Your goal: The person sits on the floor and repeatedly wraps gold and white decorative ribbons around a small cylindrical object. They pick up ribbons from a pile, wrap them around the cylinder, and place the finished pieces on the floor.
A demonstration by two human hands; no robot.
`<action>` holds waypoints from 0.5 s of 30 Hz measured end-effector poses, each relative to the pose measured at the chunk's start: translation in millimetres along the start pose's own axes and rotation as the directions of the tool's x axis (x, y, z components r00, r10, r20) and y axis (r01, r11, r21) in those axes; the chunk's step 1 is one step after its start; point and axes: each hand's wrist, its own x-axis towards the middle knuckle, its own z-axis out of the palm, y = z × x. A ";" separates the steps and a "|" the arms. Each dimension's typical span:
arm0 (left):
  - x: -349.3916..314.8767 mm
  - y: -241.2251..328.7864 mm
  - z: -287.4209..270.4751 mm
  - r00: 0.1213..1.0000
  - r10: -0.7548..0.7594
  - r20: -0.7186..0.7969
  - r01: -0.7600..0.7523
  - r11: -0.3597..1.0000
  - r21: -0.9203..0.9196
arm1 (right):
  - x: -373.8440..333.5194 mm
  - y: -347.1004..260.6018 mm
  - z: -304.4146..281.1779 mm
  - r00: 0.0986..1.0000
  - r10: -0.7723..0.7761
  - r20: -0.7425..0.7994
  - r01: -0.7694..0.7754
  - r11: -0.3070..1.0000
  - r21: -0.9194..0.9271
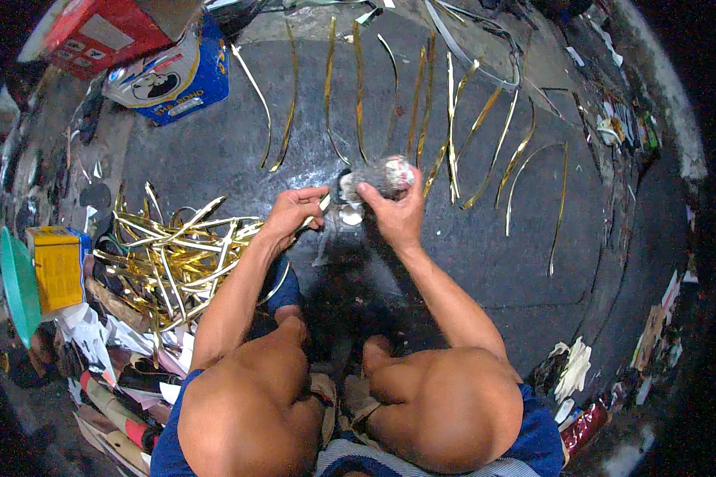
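Note:
My left hand [297, 216] pinches a thin gold-and-white strip [324, 203] between thumb and fingers. My right hand [396, 213] is wrapped round a grubby grey, bottle-shaped object [378, 176] with a whitish, red-marked end; its exact kind does not show. The object lies tilted, its dark left end close to the strip but apart from it. Just below that end is a small pale round thing [351, 214] on the dark surface. To the left of my left forearm, a tangled pile of gold-and-white strips [179, 254] spreads out.
Several gold strips [359, 87] lie spaced out beyond my hands on the dark surface [533, 262]. A blue tin [203, 75] and a red box [95, 36] stand far left. Nearer left are a yellow tin [58, 266], a green disc [20, 286] and scraps [87, 330]. More scraps [573, 370] lie right.

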 end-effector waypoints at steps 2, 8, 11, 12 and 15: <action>-1.4 5.8 11.7 0.997 -0.043 0.071 0.047 0.998 -0.053 | -4.4 3.7 7.6 1.000 0.007 0.016 -0.008 0.994 0.107; -16.6 -1.3 10.3 0.967 -0.088 0.240 0.107 0.992 -0.069 | 4.7 6.0 -32.4 0.996 0.090 -0.025 -0.092 0.886 -0.455; -3.1 2.5 14.4 0.981 -0.023 0.194 -0.030 0.963 0.267 | 2.0 9.1 -54.4 0.980 0.160 -0.120 -0.199 0.850 -0.487; 7.9 -1.6 17.2 0.991 -0.003 0.131 -0.046 0.929 0.367 | 3.1 19.5 -66.5 0.983 0.100 -0.156 -0.165 0.855 -0.492; 21.7 -6.7 18.1 0.999 0.036 0.027 -0.045 0.829 0.558 | 4.7 12.5 -69.9 0.988 0.029 -0.150 -0.096 0.882 -0.462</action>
